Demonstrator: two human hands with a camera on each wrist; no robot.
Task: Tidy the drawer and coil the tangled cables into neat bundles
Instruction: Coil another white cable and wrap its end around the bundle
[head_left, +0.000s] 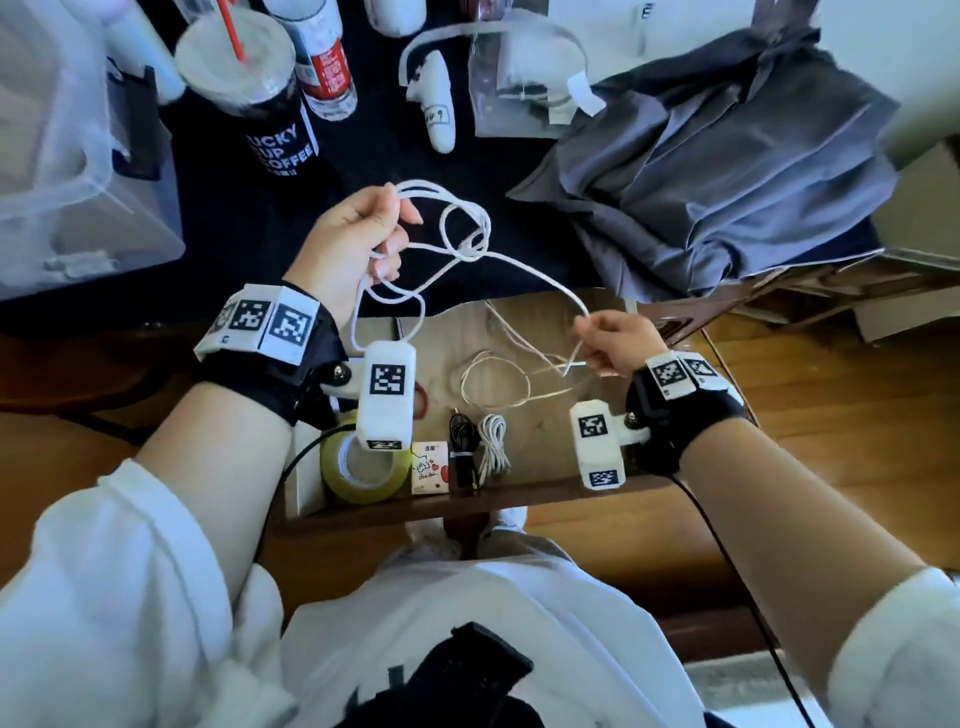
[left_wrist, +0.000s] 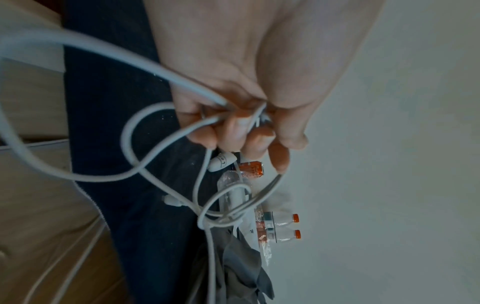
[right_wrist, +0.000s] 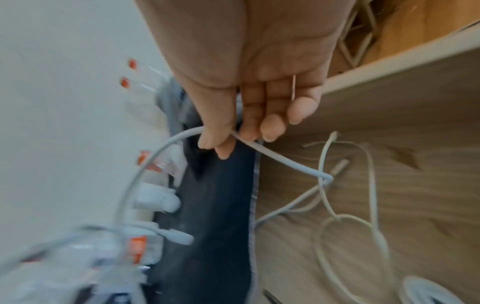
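The white cable (head_left: 524, 262) hangs in the air between our two hands, above the open drawer (head_left: 545, 493). Nearest us in that drawer we see a roll of yellowish tape (head_left: 363, 467), a small carton (head_left: 430, 467) whose print is too small to read, a bundled black cable (head_left: 462, 447) and a coiled white cable (head_left: 493, 441); farther in lie loose thin cables (head_left: 498, 379). Our right hand (head_left: 615, 343) pinches the cable between thumb and fingertips, the other fingers curled; the right wrist view shows this but is blurred. Our left hand (head_left: 358, 244), held higher, is curled around several gathered loops, and a loose knot hangs just beside it. Beyond, on the dark counter (head_left: 218, 218), stands a black cup (head_left: 260, 104) reading "LUCKY CUP COFFEE", partly cut by shadow, beside a red-labelled bottle (head_left: 324, 57) whose label we cannot read. A grey cloth (head_left: 727, 171) lies crumpled to the right.
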